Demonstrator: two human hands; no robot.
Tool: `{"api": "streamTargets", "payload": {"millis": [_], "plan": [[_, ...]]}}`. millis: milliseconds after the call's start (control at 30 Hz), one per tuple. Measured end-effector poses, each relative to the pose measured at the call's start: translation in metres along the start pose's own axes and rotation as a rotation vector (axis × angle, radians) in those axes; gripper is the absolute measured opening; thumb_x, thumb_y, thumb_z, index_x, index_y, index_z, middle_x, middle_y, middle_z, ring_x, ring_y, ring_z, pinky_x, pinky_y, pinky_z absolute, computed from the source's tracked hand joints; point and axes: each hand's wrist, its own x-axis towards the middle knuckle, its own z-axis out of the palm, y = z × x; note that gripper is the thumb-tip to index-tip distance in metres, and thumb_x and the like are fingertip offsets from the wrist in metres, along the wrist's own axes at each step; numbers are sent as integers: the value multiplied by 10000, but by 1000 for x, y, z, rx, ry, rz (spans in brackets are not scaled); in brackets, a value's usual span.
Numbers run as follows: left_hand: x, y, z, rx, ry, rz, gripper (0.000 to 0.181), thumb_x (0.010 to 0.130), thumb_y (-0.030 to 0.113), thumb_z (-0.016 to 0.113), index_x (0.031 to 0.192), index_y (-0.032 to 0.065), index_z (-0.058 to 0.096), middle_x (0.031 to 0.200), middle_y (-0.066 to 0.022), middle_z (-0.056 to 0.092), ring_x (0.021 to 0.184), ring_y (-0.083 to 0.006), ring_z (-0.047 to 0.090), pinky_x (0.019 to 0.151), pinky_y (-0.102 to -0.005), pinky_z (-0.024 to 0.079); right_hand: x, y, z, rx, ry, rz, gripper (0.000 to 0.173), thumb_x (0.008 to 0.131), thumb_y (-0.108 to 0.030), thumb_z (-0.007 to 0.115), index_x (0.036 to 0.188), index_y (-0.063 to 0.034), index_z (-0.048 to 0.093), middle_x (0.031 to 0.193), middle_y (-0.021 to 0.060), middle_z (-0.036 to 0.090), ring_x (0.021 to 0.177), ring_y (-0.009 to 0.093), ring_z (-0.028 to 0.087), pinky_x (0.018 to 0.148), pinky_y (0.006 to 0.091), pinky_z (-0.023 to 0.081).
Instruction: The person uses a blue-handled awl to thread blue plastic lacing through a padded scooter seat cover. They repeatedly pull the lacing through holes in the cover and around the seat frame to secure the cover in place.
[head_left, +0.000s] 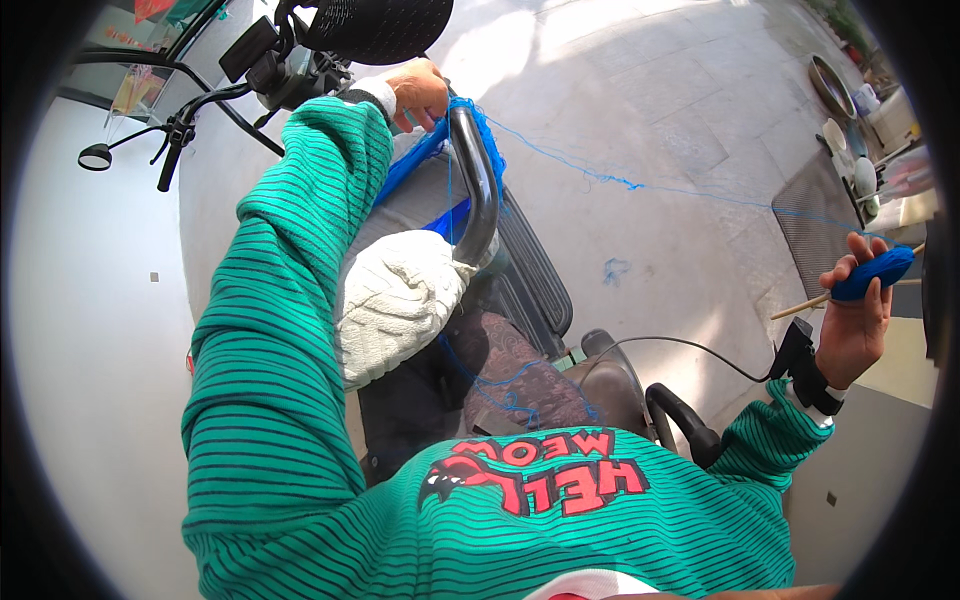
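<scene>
My right hand (855, 315), far out at the right, grips a thin wooden stick (799, 307) wound with a thick bundle of blue thread (874, 274). From it a blue strand (637, 185), knotted midway, stretches across to a blue skein (491, 142) looped over a black metal tube (476, 180). My left hand (418, 90) is at the top of that tube, its fingers curled on the skein's strands; the fingertips are partly hidden. A white knitted cover (401, 300) lies below the tube, and loose blue thread (517, 405) trails over my patterned trousers (502, 352).
A three-wheeler's handlebar (214, 94) with a mirror (94, 157) stands at upper left. Beside my legs is a ribbed black footboard (536, 262). A thread tangle (615, 270) lies on the paved floor (660, 120). A black cable (675, 339) runs to my right wrist.
</scene>
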Motion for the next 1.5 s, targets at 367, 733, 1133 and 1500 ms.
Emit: {"api": "streamTargets", "payload": {"millis": [367,733,1133,1500], "plan": [[-7,17,5,-18,214,207,215,645,69,638,839,-12,592,624,-96,542,513,-159,520,435,-305,432,6,-6,3,57,-10,57,451,929,-151,447,1321,48,347,1136,138,480,882,187,490,783,338,401],[-8,59,48,700,250,407,373,649,131,660,1006,25,652,909,-204,657,877,-360,640,771,-409,504,9,-6,2,65,-22,56,449,936,-165,440,1316,54,349,1119,140,505,858,181,482,758,329,391],[-21,91,76,588,36,560,455,724,265,721,1052,-38,634,951,-218,658,899,-326,652,780,-371,524,11,-9,3,71,-33,75,433,940,-145,437,1305,67,341,1117,148,488,866,179,477,765,317,386],[-29,91,114,391,-276,447,506,745,377,714,958,-75,635,804,-200,649,720,-262,644,571,-336,521,18,-10,-4,18,-69,137,432,922,-119,481,1282,81,350,1118,155,446,914,185,461,795,300,379]]}}
